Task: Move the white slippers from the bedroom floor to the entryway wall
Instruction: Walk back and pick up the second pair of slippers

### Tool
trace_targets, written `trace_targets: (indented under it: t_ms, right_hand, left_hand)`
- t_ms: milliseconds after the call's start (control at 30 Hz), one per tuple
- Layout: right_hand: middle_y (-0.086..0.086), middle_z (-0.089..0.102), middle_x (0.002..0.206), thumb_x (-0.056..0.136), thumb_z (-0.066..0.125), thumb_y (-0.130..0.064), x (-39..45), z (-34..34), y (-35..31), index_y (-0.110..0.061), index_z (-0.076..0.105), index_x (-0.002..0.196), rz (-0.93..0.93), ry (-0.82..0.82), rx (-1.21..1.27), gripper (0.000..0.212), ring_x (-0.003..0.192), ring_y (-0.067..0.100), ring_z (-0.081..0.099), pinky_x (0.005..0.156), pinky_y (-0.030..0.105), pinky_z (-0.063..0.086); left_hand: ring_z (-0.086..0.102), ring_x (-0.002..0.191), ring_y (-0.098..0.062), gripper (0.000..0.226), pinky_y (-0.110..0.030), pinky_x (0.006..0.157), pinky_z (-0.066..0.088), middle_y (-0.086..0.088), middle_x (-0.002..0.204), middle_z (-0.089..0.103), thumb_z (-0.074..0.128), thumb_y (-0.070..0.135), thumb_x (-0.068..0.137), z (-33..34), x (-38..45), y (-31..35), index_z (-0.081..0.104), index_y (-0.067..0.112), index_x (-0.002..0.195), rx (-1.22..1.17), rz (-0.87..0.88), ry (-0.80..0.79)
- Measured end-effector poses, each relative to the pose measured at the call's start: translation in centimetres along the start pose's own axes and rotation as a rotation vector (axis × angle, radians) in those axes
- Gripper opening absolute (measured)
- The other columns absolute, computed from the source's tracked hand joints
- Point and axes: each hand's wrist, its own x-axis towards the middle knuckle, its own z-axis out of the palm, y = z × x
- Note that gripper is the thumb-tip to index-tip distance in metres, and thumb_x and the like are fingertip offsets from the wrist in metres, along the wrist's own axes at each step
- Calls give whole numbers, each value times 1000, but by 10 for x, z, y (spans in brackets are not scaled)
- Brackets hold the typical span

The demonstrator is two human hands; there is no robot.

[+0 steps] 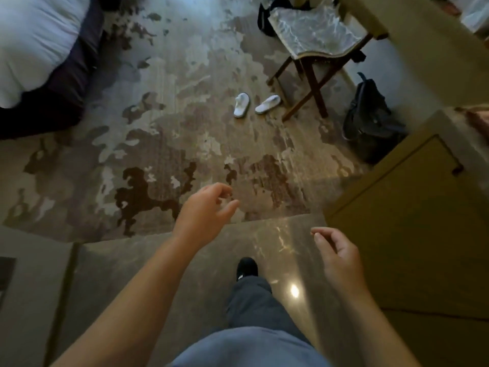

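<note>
Two white slippers lie side by side on the patterned carpet, the left slipper (241, 104) and the right slipper (267, 104), close to the legs of a wooden chair. My left hand (205, 210) is stretched forward over the carpet's near edge, fingers loosely curled and apart, holding nothing. Lower and to the right, my right hand (334, 254) hovers over the shiny tile floor, also empty with fingers apart. Both hands are far short of the slippers.
A wooden chair (315, 41) with a marbled cushion stands just right of the slippers. A dark backpack (370, 120) leans by the wall. The bed (39, 49) fills the upper left. A yellow cabinet door (412, 213) stands at right. My foot (246, 267) steps on the tiles.
</note>
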Motion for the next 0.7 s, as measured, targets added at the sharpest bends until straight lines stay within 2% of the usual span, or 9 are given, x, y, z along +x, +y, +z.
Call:
trace_targets:
  t_ms: [133,267,300,400,467,567,633,700]
  right_hand:
    - [-13,58,83,88,47,-16,115,32,-54,-26,57,89,-116,-109,-37,14,80,1,55,62,5,46]
    - [-14,57,79,88,47,-21,213,67,-109,-26,57,90,-206,-211,-76,11,74,3,56,66,18,48]
    - [-14,57,78,88,47,-21,235,78,-120,-26,56,90,-226,-224,-77,11,74,2,57,67,18,49]
    - [-15,57,76,87,48,-21,301,112,-145,-24,57,90,-274,-244,-83,10,69,-8,57,59,6,45]
    - [-16,55,73,87,48,-20,348,137,-158,-24,56,88,-293,-251,-83,9,63,-17,53,53,0,40]
    - [-16,55,74,87,48,-20,418,172,-177,-23,56,89,-274,-217,-89,10,65,-20,52,55,-2,40]
    - [-17,55,74,87,48,-19,462,187,-187,-23,57,89,-233,-167,-83,10,65,-19,52,56,-2,40]
    - [-19,55,78,88,47,-20,499,197,-196,-22,59,92,-180,-124,-107,12,69,-13,54,59,4,44]
  left_hand:
    - [58,90,-16,29,-33,79,50,-6,103,62,57,24,82,-39,79,-14,57,12,109,5,-118,64]
    - [60,87,-19,26,-38,80,52,-3,94,61,59,21,81,-71,141,-29,59,12,105,-75,-207,144]
    - [60,87,-19,25,-38,80,52,-2,93,61,59,20,82,-76,155,-36,59,12,105,-87,-229,161]
    - [59,88,-18,25,-36,78,51,-3,95,62,58,20,82,-84,203,-60,58,13,107,-120,-292,186]
    - [57,85,-12,26,-27,72,49,-1,98,61,57,20,82,-89,247,-78,58,14,107,-138,-309,196]
    - [53,81,0,28,-15,63,41,4,95,58,57,23,83,-103,328,-96,57,14,110,-143,-276,170]
    - [53,81,-2,28,-16,64,42,5,94,57,56,25,83,-119,390,-98,56,15,110,-113,-237,137]
    - [55,87,-9,29,-24,74,47,5,95,57,56,26,83,-137,451,-92,56,16,110,-100,-196,100]
